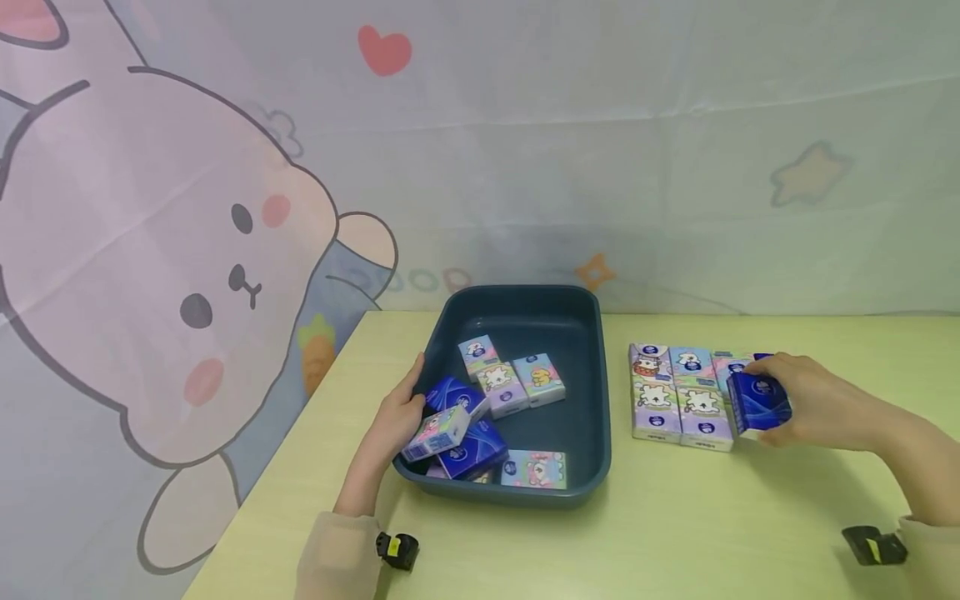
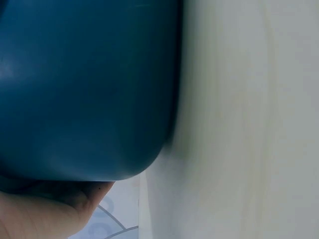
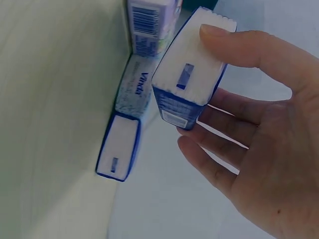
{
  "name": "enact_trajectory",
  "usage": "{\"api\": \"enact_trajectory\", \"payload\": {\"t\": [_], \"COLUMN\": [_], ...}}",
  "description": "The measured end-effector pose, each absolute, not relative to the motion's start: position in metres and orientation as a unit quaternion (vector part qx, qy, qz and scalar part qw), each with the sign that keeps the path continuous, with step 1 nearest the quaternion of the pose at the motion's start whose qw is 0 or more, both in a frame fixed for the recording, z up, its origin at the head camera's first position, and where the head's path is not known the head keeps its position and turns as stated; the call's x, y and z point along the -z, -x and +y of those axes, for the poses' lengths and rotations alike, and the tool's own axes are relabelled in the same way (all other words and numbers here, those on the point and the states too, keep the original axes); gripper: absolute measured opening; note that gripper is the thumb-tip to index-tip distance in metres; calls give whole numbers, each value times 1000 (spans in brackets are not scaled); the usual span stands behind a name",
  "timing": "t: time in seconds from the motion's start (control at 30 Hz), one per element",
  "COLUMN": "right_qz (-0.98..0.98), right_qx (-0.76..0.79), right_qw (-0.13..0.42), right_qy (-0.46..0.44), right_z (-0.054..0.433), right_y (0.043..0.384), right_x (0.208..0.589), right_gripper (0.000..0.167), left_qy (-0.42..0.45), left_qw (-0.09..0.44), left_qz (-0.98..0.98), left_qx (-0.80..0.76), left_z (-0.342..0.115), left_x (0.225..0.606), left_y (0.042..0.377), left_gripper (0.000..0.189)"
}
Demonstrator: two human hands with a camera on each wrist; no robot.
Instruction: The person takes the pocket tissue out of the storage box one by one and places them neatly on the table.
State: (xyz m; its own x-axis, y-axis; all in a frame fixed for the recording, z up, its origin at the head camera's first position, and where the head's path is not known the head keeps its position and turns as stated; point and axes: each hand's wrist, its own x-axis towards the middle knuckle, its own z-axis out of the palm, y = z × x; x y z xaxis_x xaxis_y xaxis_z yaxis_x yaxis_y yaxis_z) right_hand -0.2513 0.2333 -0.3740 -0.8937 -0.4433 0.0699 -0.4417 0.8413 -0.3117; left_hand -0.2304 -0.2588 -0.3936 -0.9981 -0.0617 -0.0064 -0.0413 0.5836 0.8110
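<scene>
My left hand [image 1: 396, 419] holds the left wall of a dark blue plastic bin [image 1: 525, 498], its thumb over the rim. The left wrist view shows that hand [image 2: 50, 211] against the bin's outer side [image 2: 84, 99]. Up at the right, my right hand [image 1: 825, 402] grips a dark blue tissue pack [image 1: 761, 403] between thumb and fingers, above the table. The right wrist view shows the pack's white end [image 3: 192, 57]. Beside it, pastel cartoon tissue packs [image 1: 705, 412] lie in rows, with another blue pack [image 3: 118, 147] at their end.
Inside the bin lie several cartoon packs [image 1: 540, 379] and blue packs [image 1: 474, 450], some overlapping; one cartoon pack [image 1: 437, 433] leans on top near the left wall. A pale yellow-green table [image 1: 675, 533] bears everything. A printed cartoon cloth [image 1: 510, 167] hangs behind it.
</scene>
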Motion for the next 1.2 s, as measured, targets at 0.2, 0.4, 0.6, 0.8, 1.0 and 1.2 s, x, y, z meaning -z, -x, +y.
{"api": "enact_trajectory", "payload": {"t": [0.2, 0.4, 0.6, 0.8, 1.0, 1.2], "right_qz": [957, 956, 957, 958, 959, 960], "right_qx": [173, 178, 168, 152, 146, 146], "right_qw": [13, 26, 24, 13, 13, 10], "right_qy": [233, 231, 235, 242, 241, 241], "right_z": [236, 236, 234, 234, 233, 233], "right_y": [256, 258, 256, 255, 256, 259], "right_x": [384, 390, 394, 400, 402, 404], "right_gripper": [90, 90, 88, 86, 85, 84], "left_qy": [-27, -26, -26, -31, -29, -26], "left_qw": [11, 11, 9, 8, 9, 10], "left_qz": [-890, -890, -889, -888, -887, -887], "left_qx": [454, 455, 457, 459, 460, 460], "left_z": [-260, -260, -259, -258, -258, -259], "left_x": [393, 392, 393, 395, 395, 394], "left_y": [229, 229, 229, 229, 230, 230], "left_gripper": [61, 61, 61, 60, 60, 61]}}
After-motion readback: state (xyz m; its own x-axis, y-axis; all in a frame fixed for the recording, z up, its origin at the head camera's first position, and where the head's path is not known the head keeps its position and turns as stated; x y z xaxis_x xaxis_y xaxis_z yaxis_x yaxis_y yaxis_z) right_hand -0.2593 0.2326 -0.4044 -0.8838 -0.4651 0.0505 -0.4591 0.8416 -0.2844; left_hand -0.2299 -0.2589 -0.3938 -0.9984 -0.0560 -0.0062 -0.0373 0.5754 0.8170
